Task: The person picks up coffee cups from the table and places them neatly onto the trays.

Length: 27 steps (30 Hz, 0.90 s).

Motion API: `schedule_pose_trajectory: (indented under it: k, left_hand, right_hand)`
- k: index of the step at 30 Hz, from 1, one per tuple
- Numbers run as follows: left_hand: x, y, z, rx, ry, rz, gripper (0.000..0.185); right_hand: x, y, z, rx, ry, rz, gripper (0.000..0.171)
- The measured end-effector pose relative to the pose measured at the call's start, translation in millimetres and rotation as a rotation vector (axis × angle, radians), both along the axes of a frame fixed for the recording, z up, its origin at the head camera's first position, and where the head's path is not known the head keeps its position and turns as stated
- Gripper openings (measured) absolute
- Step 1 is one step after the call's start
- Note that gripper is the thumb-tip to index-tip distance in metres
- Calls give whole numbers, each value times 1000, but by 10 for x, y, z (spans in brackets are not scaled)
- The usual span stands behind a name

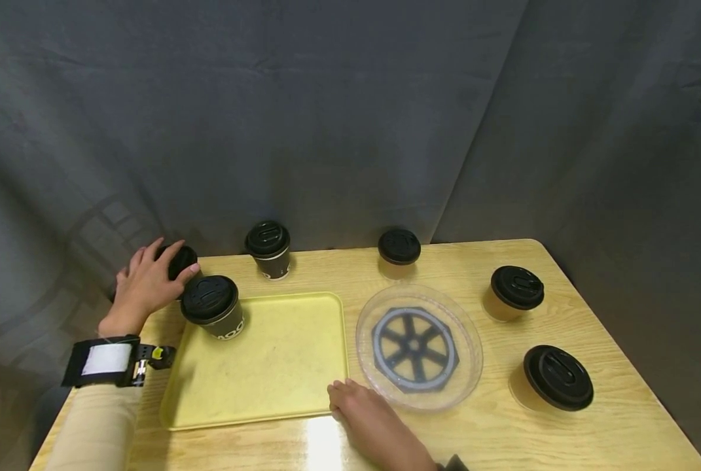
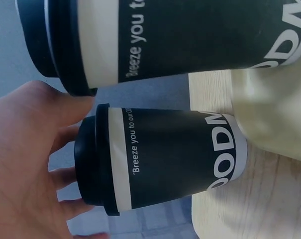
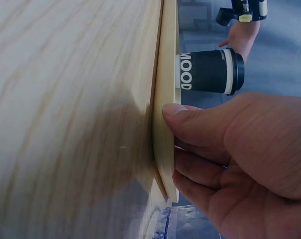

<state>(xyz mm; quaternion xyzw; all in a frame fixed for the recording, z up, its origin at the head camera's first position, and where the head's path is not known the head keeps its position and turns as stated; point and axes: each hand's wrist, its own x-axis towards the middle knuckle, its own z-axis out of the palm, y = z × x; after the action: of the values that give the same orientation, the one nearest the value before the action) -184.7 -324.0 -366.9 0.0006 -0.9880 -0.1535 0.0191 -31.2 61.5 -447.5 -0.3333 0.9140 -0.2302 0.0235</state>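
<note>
The left hand [image 1: 146, 284] is wrapping its fingers over a lidded cup [image 2: 160, 162] at the table's far-left corner; the left wrist view is showing "Breeze you to our" and "OODM" on the sleeve, mostly hidden from the head camera. The right hand [image 3: 240, 159] is pinching the yellow tray [image 1: 268, 360] by its near-right corner, a "MOOD" cup [image 1: 213, 306] standing on it.

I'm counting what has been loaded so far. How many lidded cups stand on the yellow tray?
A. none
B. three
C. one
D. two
C: only one cup stands on the yellow tray, at its far left corner; the cup under the left hand and the others sit on the table.
</note>
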Motion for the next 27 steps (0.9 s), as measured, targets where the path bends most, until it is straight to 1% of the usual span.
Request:
schedule_pose_trajectory:
  k: [6, 13, 18, 25, 27]
  left_hand:
    - [10, -40, -49, 15, -31, -11, 73]
    - [-14, -36, -49, 53, -28, -13, 70]
    - [-22, -42, -45, 50, -25, -14, 70]
    - [-38, -43, -39, 44, -8, -22, 72]
    - [-44, -47, -37, 39, -4, -30, 72]
  right_hand:
    - [11, 2, -20, -16, -30, 9, 23]
    - [6, 7, -10, -8, -17, 3, 23]
    - [3, 4, 1, -7, -22, 9, 23]
    - [2, -2, -3, -34, 47, 38, 25]
    - [1, -1, -3, -38, 42, 39, 26]
